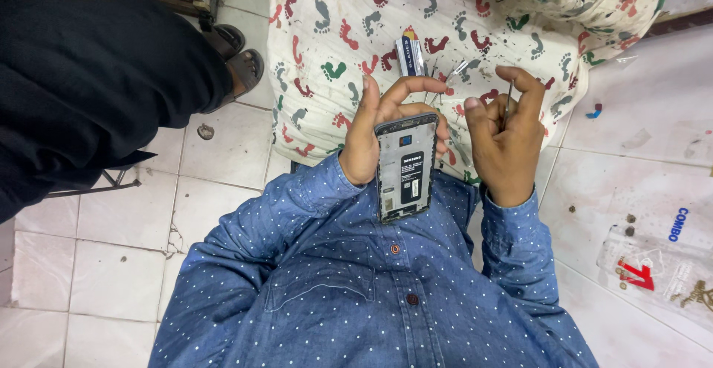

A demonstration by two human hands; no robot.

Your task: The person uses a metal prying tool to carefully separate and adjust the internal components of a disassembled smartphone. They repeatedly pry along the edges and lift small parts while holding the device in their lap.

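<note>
Blue dotted shirt sleeve (245, 256) nearest the lens; above it the left hand (371, 134) is closed round an opened phone (405, 166), back cover off and innards facing up — upright so they face the eye. The right hand (505, 134) pinches a thin metal tool (509, 101), just beside the phone. Beyond lies a footprint-patterned cloth (327, 34) with a small blade pack (410, 54); tiled floor (223, 145) opens leftward to a bystander's sandalled foot (241, 67)
</note>
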